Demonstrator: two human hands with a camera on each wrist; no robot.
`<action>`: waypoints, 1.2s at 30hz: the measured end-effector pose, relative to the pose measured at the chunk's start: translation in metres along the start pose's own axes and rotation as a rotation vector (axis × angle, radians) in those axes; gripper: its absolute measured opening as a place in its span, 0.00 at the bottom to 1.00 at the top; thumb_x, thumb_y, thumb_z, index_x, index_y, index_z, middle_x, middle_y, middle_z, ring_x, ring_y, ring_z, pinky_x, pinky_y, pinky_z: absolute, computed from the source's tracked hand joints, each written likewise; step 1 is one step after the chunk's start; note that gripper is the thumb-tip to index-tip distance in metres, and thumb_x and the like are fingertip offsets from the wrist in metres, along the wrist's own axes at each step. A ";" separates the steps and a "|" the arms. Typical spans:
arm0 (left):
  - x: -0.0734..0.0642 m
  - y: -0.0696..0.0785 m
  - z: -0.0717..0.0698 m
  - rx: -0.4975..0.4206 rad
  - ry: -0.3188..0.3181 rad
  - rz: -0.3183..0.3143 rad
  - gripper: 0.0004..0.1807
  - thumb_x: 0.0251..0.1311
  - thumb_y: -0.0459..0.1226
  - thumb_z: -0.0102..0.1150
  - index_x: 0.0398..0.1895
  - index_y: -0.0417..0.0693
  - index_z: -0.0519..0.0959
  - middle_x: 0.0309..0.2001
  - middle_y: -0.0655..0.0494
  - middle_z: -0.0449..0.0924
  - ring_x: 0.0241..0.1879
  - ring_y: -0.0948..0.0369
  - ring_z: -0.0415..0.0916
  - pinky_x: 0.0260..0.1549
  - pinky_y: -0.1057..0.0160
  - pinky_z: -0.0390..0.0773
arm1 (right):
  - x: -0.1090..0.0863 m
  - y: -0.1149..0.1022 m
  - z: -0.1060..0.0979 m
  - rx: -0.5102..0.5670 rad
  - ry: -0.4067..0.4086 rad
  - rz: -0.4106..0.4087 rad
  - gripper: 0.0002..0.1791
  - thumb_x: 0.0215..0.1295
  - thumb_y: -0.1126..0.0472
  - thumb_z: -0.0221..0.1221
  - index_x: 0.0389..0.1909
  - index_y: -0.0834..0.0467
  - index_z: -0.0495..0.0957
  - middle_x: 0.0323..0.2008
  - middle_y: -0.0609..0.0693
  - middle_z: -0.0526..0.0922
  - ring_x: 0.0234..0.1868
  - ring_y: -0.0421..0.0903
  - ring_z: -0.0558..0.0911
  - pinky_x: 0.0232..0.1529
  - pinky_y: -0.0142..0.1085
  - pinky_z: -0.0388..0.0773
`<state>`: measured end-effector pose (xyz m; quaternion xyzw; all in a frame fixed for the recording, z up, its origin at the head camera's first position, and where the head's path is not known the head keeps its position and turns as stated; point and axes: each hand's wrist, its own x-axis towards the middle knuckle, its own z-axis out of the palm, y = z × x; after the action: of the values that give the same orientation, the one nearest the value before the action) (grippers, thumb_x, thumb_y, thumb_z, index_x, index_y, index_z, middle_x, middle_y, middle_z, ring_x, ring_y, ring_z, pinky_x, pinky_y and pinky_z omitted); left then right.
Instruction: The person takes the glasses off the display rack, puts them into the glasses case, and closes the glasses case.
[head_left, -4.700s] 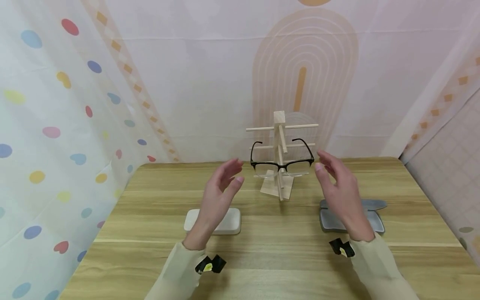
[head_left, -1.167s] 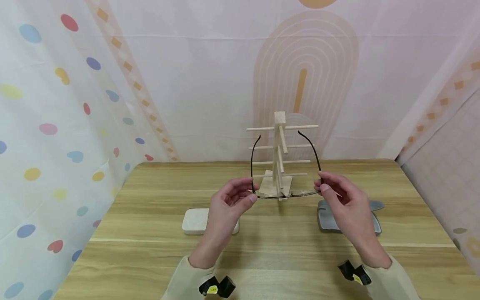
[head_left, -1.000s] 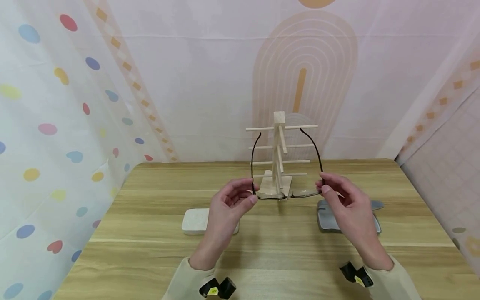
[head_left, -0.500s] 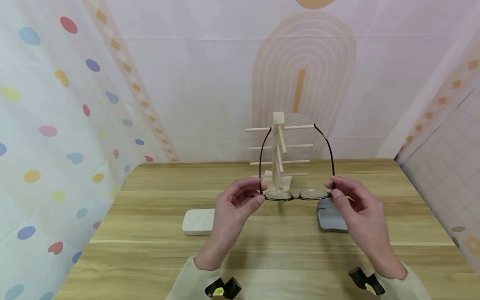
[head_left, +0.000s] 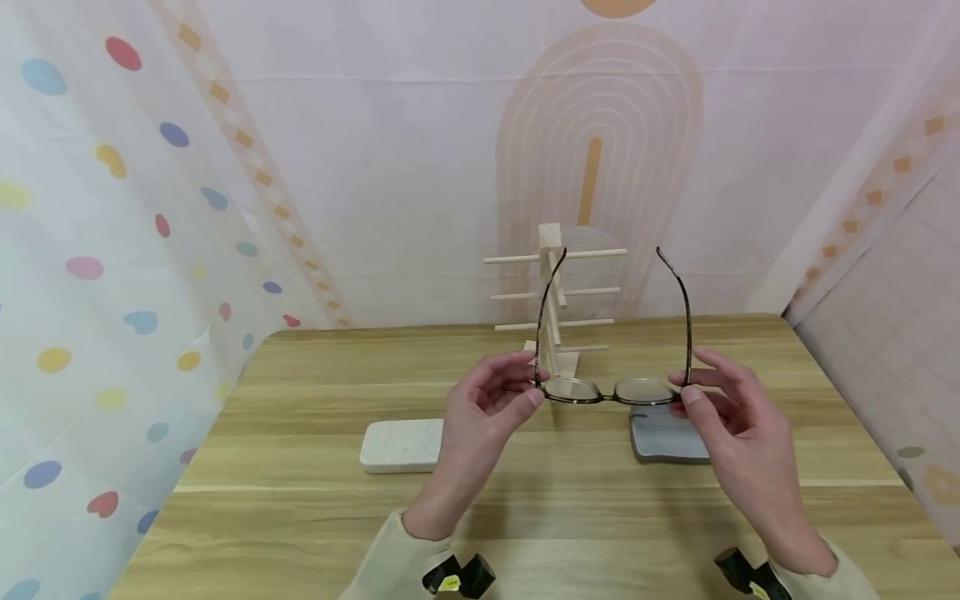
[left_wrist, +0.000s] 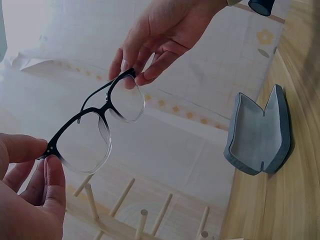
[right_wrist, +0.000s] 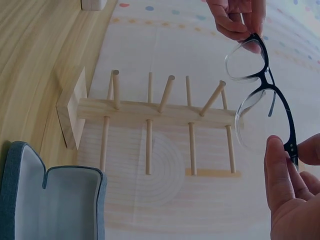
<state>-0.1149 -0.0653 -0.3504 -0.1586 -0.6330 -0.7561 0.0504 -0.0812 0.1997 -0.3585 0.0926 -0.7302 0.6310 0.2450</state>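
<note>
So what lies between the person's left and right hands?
The eyeglasses: the left hand pinches one end and the right hand the other, so they span the gap. The head view and both wrist views show this.

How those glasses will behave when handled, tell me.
The glasses look light for their size, being mostly slim frame and clear lenses. Their long, thin temples would probably flex if squeezed. The smooth-looking lenses may be slippery and smudge under fingers.
</note>
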 end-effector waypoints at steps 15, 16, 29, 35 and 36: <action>0.000 -0.009 0.016 0.004 -0.035 -0.031 0.19 0.63 0.23 0.65 0.57 0.37 0.81 0.49 0.41 0.87 0.45 0.58 0.83 0.48 0.65 0.84 | -0.013 0.000 -0.017 0.041 0.032 0.029 0.23 0.69 0.80 0.56 0.64 0.67 0.73 0.43 0.50 0.87 0.38 0.40 0.88 0.42 0.29 0.85; -0.001 -0.009 0.017 0.007 -0.036 -0.033 0.19 0.63 0.23 0.65 0.57 0.36 0.81 0.48 0.41 0.87 0.45 0.58 0.84 0.48 0.65 0.84 | -0.014 0.000 -0.018 0.043 0.034 0.028 0.23 0.69 0.81 0.56 0.64 0.68 0.73 0.43 0.51 0.87 0.38 0.40 0.88 0.41 0.28 0.85; -0.005 -0.014 0.024 0.027 -0.071 -0.068 0.17 0.62 0.24 0.66 0.55 0.35 0.82 0.48 0.40 0.87 0.46 0.58 0.84 0.48 0.64 0.85 | -0.026 0.001 -0.029 0.049 -0.003 0.026 0.22 0.70 0.81 0.55 0.64 0.71 0.73 0.44 0.51 0.86 0.39 0.40 0.88 0.42 0.29 0.85; -0.008 -0.019 0.024 0.017 -0.094 -0.067 0.17 0.62 0.24 0.65 0.55 0.32 0.81 0.48 0.39 0.87 0.46 0.58 0.84 0.48 0.64 0.84 | -0.030 0.000 -0.033 0.037 -0.023 0.033 0.21 0.69 0.81 0.56 0.62 0.73 0.74 0.45 0.51 0.86 0.40 0.38 0.88 0.41 0.27 0.84; -0.008 -0.019 0.024 0.014 -0.098 -0.066 0.17 0.63 0.24 0.65 0.55 0.33 0.81 0.48 0.40 0.87 0.46 0.58 0.84 0.48 0.64 0.84 | -0.031 0.000 -0.033 0.050 -0.025 0.033 0.21 0.68 0.81 0.56 0.62 0.73 0.74 0.46 0.51 0.86 0.41 0.38 0.88 0.41 0.27 0.84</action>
<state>-0.1081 -0.0389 -0.3676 -0.1739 -0.6450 -0.7441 -0.0045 -0.0466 0.2265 -0.3705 0.0944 -0.7186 0.6517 0.2233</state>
